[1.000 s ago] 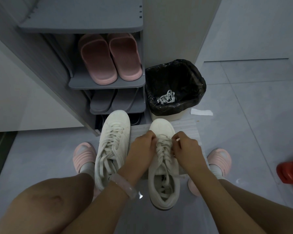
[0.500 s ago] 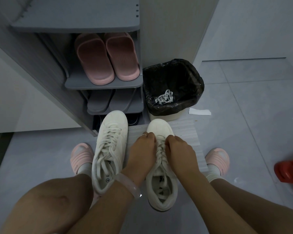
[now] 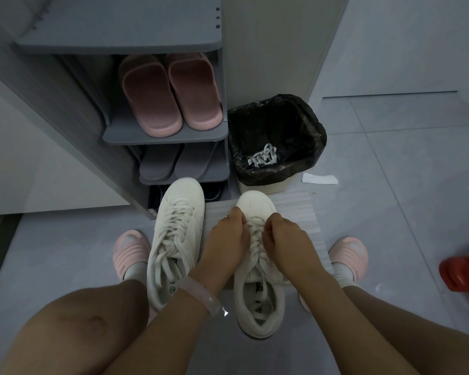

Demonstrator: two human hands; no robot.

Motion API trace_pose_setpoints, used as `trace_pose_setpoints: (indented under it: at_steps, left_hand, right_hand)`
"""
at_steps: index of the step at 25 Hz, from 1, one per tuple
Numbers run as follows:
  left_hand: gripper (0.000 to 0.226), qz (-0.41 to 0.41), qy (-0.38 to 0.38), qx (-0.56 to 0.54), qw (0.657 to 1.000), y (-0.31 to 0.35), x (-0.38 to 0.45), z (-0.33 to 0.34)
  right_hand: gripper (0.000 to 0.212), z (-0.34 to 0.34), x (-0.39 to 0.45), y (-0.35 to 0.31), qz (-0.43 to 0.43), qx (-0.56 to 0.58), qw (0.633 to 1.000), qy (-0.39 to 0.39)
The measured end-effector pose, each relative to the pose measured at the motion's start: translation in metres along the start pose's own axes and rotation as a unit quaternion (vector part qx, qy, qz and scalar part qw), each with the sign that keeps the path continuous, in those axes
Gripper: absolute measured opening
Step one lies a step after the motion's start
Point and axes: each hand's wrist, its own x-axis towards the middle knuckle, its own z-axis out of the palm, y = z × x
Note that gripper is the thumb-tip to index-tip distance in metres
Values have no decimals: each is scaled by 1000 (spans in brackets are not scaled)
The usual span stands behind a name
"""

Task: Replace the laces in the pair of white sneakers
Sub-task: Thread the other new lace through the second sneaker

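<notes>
Upper left of the frame: grey rack (image 3: 165,136) with pink slippers (image 3: 171,93) on one shelf, grey slippers (image 3: 173,163) on the shelf below. Just right of it, a bin (image 3: 276,139) lined with a black bag, a bundle of old laces (image 3: 263,159) lying inside. White paper scrap (image 3: 320,179) on the floor beside the bin. Red object (image 3: 463,274) at the right edge, cut off by the frame. Pink-slippered feet either side of the shoes, bare knees filling the bottom corners.

Centre: two white sneakers side by side on a pale mat (image 3: 295,209), long axes running bottom to top of the frame, toes toward the rack and bin, heels toward the knees. Left sneaker (image 3: 178,239) laced, lying untouched, slightly tilted leftward. Right sneaker (image 3: 257,293) partly covered by both hands and forearms.

Left hand (image 3: 226,239), bracelet (image 3: 201,295) at the wrist, curled at the lace (image 3: 256,239) near the toe end. Right hand (image 3: 284,239) likewise curled, fingertips pinching the lace from the opposite side.
</notes>
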Motion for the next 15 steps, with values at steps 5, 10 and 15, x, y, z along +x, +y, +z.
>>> trace_pose_setpoints:
  at_steps: [5,10,15]
  left_hand:
    - [3,1,-7,12,1000,0,1,0]
    - [8,10,-9,11,1000,0,0,0]
    - [24,30,19,3,999,3,-1,-3]
  right_hand:
    - [6,2,-2,-7,17,-21,999,18]
    - [6,2,-5,-2,19,-6,1000,23]
    - [8,-1,-3,4,45,121,991,22]
